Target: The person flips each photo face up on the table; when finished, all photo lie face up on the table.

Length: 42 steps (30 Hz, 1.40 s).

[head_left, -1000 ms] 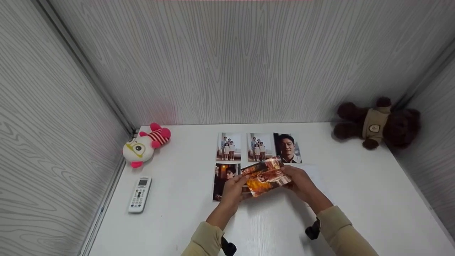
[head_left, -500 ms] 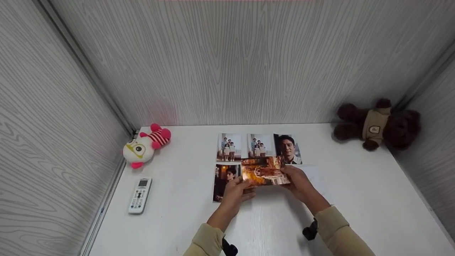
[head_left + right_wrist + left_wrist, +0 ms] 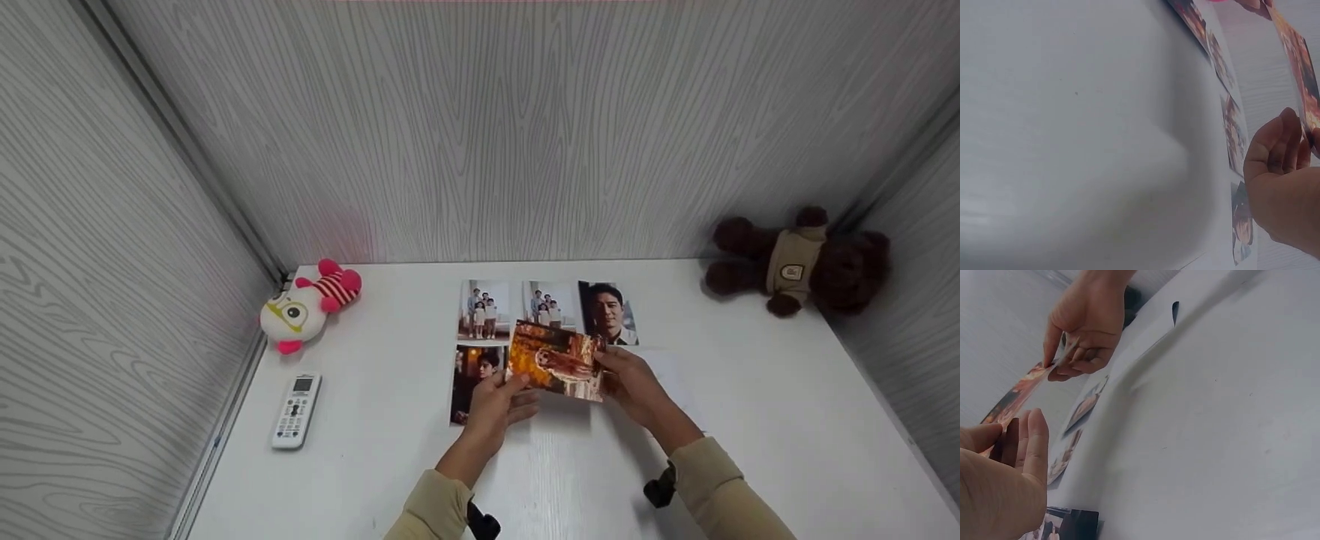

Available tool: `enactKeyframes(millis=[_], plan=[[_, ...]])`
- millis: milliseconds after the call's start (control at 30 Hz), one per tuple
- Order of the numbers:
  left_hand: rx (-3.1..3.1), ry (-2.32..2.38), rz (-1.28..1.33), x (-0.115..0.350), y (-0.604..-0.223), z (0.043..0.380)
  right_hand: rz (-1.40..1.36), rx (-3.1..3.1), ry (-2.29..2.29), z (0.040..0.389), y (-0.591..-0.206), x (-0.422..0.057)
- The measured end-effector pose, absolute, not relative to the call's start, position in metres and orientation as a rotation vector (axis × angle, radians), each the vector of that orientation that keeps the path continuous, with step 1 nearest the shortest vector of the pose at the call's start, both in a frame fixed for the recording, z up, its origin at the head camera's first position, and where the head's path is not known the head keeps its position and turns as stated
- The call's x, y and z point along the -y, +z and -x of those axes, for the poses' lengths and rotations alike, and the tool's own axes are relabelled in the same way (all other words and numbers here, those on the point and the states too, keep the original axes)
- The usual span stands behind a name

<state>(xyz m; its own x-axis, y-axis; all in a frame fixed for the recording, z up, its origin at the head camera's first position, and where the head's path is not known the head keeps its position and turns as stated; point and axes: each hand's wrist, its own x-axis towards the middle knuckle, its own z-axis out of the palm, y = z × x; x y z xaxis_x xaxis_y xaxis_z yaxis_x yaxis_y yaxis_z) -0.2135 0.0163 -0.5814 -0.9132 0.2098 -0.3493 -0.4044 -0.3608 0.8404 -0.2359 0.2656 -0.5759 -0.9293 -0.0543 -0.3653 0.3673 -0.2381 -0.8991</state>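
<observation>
A glossy photo print (image 3: 555, 366) in orange autumn tones is held up off the table between both hands, its picture turned sideways. My left hand (image 3: 491, 411) pinches its left edge between thumb and fingertips. At the opposite edge my right hand (image 3: 631, 384) pinches it the same way. In the left wrist view the print (image 3: 1016, 396) appears nearly edge-on, tilted above the surface. Beneath and behind it lie two family photos (image 3: 483, 309) (image 3: 544, 300), a portrait photo (image 3: 606, 311) and a dark photo of a person (image 3: 469, 382), which my left hand partly covers.
A faint white sheet (image 3: 667, 371) lies right of my right hand. A white remote control (image 3: 296, 412) and a pink-and-white plush toy (image 3: 304, 311) are on the left. A brown teddy bear (image 3: 795, 266) lies at the back right, by the grey wall panels (image 3: 480, 135).
The held print has rotated clockwise, from slanting up at the right, through level, to slanting down at the right. Both hands have kept hold of it. The photos on the table have stayed put.
</observation>
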Motion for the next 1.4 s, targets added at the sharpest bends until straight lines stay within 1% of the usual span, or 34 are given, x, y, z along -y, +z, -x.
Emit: enactKeyframes(millis=[200,433,567,900,1400], plan=[[-1.505,2.323,0.303,-0.015,-0.582,0.217,-0.405,-1.802,-2.147,0.234,-0.577,-0.271],[-1.67,2.227,0.337,-0.012,-0.581,0.226,-0.223,-1.896,-1.98,0.232,-0.577,-0.271],[-1.685,2.213,0.325,-0.013,-0.58,0.231,-0.175,-1.895,-1.959,0.23,-0.577,-0.273],[-1.618,2.204,0.223,-0.024,-0.583,0.221,-0.232,-1.842,-2.063,0.224,-0.585,-0.275],[-1.82,2.084,0.221,-0.029,-0.592,0.219,-0.147,-1.868,-1.881,0.215,-0.594,-0.273]])
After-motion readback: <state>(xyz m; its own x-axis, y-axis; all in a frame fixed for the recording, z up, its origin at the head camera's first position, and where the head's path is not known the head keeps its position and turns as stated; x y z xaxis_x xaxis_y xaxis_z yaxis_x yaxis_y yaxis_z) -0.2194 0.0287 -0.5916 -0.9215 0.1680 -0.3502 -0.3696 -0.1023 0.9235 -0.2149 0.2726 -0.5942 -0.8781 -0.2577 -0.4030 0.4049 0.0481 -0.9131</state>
